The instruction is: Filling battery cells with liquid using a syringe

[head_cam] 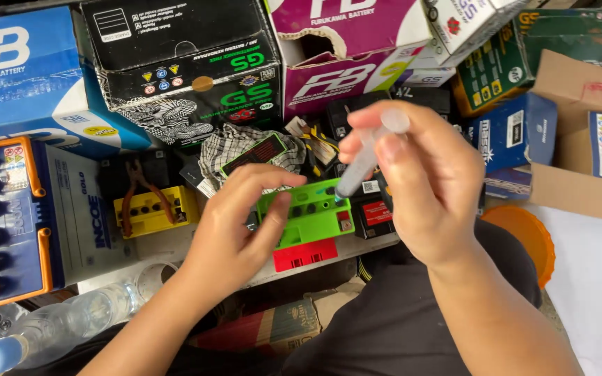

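A small green battery (313, 212) with a row of round filler holes on top sits in front of me, a red panel below it. My left hand (242, 219) grips its left end, thumb across the top and fingers over the far edge. My right hand (419, 184) holds a clear plastic syringe (367, 157) tilted down to the left. Its tip touches the top of the green battery near the right-hand holes.
A large white and blue battery with orange caps (15, 223) lies at left, a yellow battery with pliers (151, 209) beside it. Cardboard battery boxes (189, 63) crowd the back. A clear plastic bottle (57, 327) lies at lower left, an orange lid (524, 233) at right.
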